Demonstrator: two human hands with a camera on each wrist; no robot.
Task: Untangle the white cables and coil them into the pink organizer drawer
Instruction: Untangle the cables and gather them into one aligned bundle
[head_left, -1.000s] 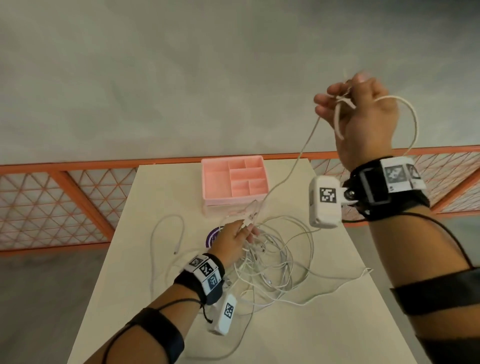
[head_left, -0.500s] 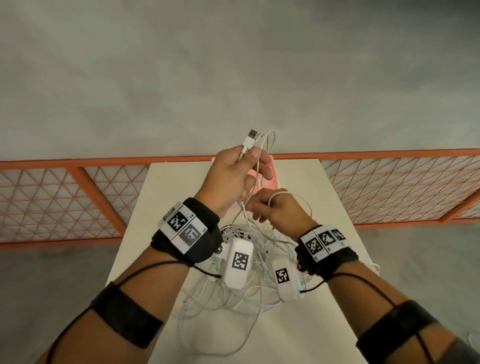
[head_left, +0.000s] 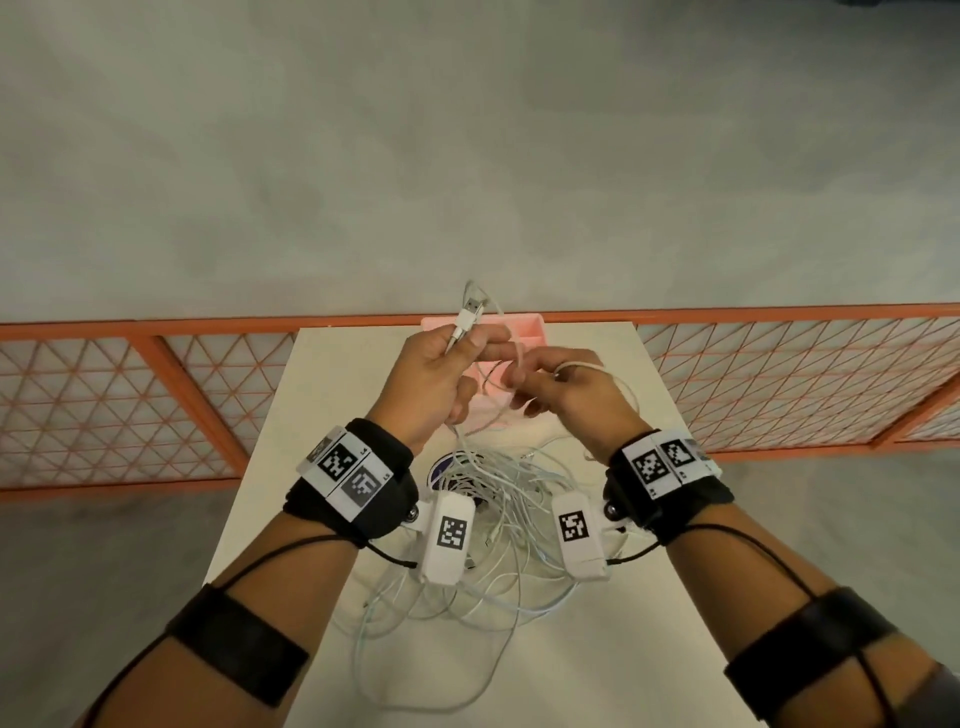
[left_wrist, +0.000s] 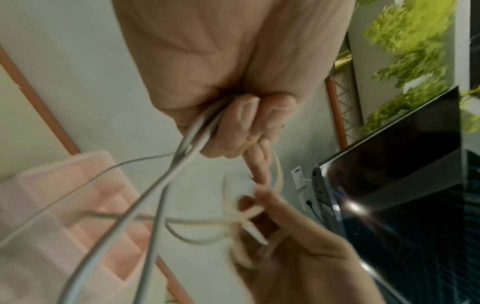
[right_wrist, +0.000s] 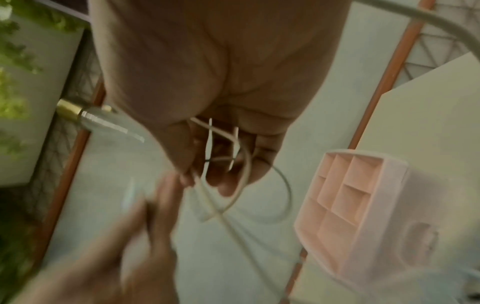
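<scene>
your left hand (head_left: 435, 375) curled round a white cable (head_left: 470, 316) below its usb plug, right hand (head_left: 570, 392) pinching its loop, both above the pink organizer drawer (right_wrist: 362, 207), only the head view shows the tangle (head_left: 498, 525) on the tabletop (head_left: 597, 670)

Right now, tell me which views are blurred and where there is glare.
Head view: sharp, evenly lit, wide-angle bending at the orange railing. Left wrist view: the left hand is fairly sharp, the right hand and white cable are motion-blurred, and glare streaks the dark screen. Right wrist view: soft throughout, the left hand is most smeared, and the pink organizer drawer is readable.
</scene>
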